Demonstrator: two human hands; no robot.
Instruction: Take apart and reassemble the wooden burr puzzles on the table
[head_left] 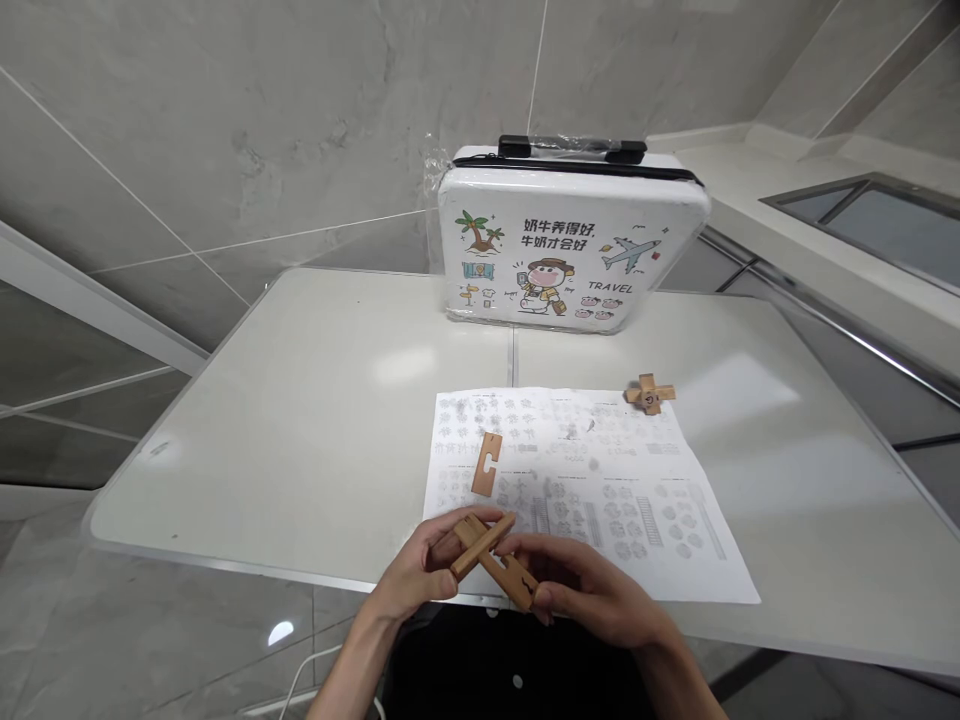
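Two wooden puzzle pieces cross each other between my hands, just above the table's front edge. My left hand [420,568] is closed on the upper wooden puzzle piece [484,543], which slants up to the right. The notched wooden puzzle piece [516,580] passes beneath it, with a dark mark near its lower end. That end is pinched by my right hand [589,590]. A flat wooden piece with a cutout [486,466] lies on the printed sheet [592,450] beyond my hands. Some fingertips are hidden behind the pieces.
At the sheet's far right corner stands an assembled wooden cross puzzle [650,394]. A white cartoon-printed case [574,250] with a black handle, partly wrapped in clear plastic, stands at the back of the white folding table [285,420]. Behind it rises a grey tiled wall [300,120].
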